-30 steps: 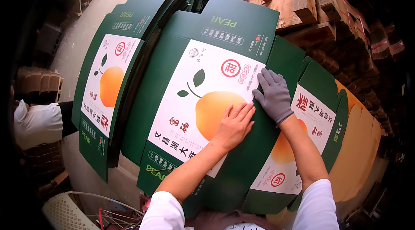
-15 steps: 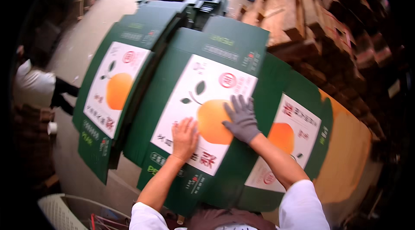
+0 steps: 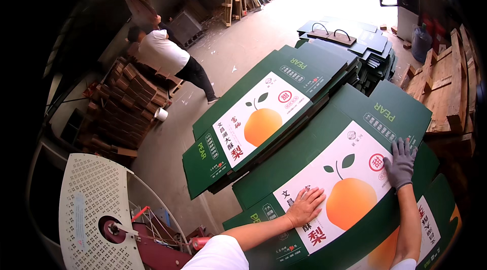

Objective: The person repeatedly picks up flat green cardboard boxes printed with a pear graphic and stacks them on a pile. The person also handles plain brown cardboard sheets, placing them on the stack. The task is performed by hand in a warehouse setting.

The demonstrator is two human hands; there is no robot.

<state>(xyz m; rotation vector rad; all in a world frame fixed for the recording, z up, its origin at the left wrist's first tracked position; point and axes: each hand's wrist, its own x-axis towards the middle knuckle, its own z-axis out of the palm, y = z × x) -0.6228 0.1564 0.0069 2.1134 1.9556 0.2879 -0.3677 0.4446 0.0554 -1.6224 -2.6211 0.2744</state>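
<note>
Head view. A flat green carton sheet point(image 3: 351, 203), its white panel printed with a yellow-orange pear, lies at near right on top of a pile. The bare left hand point(image 3: 306, 206) rests palm down on the near left part of the white panel, fingers extended and clasping nothing. The grey-gloved right hand point(image 3: 401, 163) lies flat at the panel's far right edge, fingers spread and likewise released. A second printed sheet point(image 3: 428, 224) shows at near right, partly hidden by the right forearm. Just left of the carton sheet stands a stack of matching cartons point(image 3: 263, 124); beyond it, a board with two curved handles point(image 3: 332, 36) lies on a farther pile. Near left: a machine with a perforated pale cover point(image 3: 96, 178). Far left: a co-worker point(image 3: 163, 53) in a white top, beside brown cardboard stacks point(image 3: 124, 110). Far right: wooden pallets point(image 3: 444, 87).
</note>
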